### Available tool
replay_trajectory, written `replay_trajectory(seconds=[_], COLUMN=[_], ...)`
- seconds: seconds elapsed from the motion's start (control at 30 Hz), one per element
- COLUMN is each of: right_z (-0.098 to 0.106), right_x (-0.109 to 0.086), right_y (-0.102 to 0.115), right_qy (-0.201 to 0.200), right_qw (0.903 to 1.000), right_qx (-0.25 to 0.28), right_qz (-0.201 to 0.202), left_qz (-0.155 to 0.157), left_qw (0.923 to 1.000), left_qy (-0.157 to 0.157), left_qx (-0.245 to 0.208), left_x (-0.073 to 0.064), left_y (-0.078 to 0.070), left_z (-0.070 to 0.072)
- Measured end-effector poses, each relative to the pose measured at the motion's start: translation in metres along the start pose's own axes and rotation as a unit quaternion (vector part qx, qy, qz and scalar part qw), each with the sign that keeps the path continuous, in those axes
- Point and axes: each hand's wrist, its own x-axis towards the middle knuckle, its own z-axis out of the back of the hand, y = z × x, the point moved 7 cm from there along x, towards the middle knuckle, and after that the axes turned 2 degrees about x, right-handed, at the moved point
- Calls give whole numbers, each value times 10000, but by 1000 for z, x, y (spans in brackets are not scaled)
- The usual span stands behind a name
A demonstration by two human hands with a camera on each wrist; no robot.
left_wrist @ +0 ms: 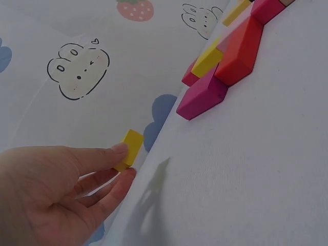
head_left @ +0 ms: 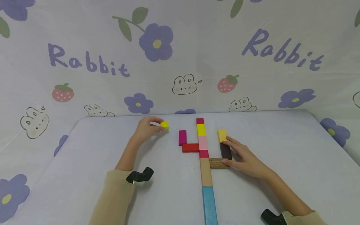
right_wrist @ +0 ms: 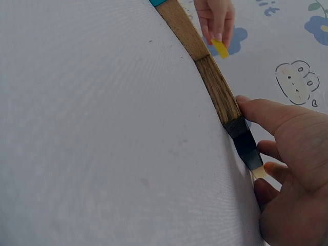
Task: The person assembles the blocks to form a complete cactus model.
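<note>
My left hand pinches a small yellow block between thumb and fingers, above the table at the far left of the blocks. In the left wrist view the yellow block stands tilted at the fingertips. My right hand rests beside the right branch of blocks. Its thumb touches the end of a brown wood-grain block, and its fingertips lie along a black block and a pale yellow block. Those two run away from the brown block's outer end.
A central column holds a blue block, a tan block, and crimson, pink and yellow blocks. A red block branches left, with a magenta block at its outer end. Behind the white table hangs a rabbit-print cloth.
</note>
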Motion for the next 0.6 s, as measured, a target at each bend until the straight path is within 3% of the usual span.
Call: replay_trajectory(seconds=[0.23,0.6], right_z=[0,0], right_x=[0,0], right_y=[1,0], right_qy=[-3,22], right_qw=[10000,10000], right_qx=[-28,-13], right_qz=[-2,-86], left_qz=[-220,-43], left_qw=[9997,9998], left_qy=[96,155], left_qx=[40,100], left_x=[14,34], left_y=[-18,-19], left_z=[-12,-32])
